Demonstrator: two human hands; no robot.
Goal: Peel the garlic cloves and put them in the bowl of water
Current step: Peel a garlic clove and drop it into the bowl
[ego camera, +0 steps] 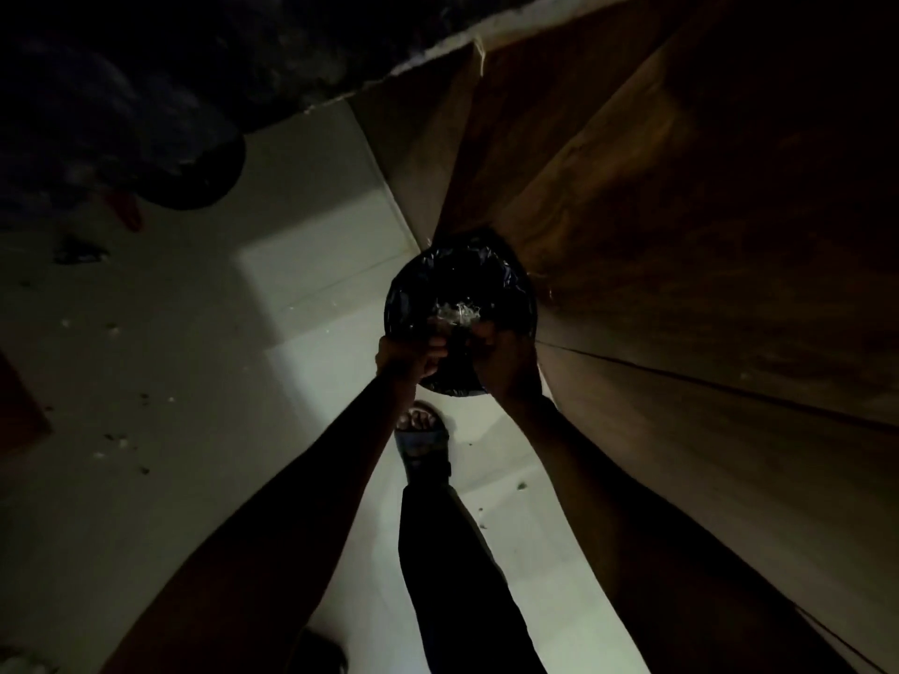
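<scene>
- Pale garlic skins (457,313) are lying in a small heap inside a round bin lined with a black bag (486,279), which is standing on the floor just beside a wooden cabinet (681,235); no cloves or bowl of water are showing in this view.
- The left hand (408,357) is curling its fingers round something dark at the bin's near edge; the dim light is hiding what it is.
- The right hand (501,357) is reaching over the bin's near rim, fingers bent inward; whether it is gripping anything I cannot tell.
- Both forearms are stretching down from the camera toward the bin.
- A sandalled foot (421,435) is standing on the pale tiled floor (316,235) just below the bin.
- Small scraps are lying scattered over the floor on the left.
</scene>
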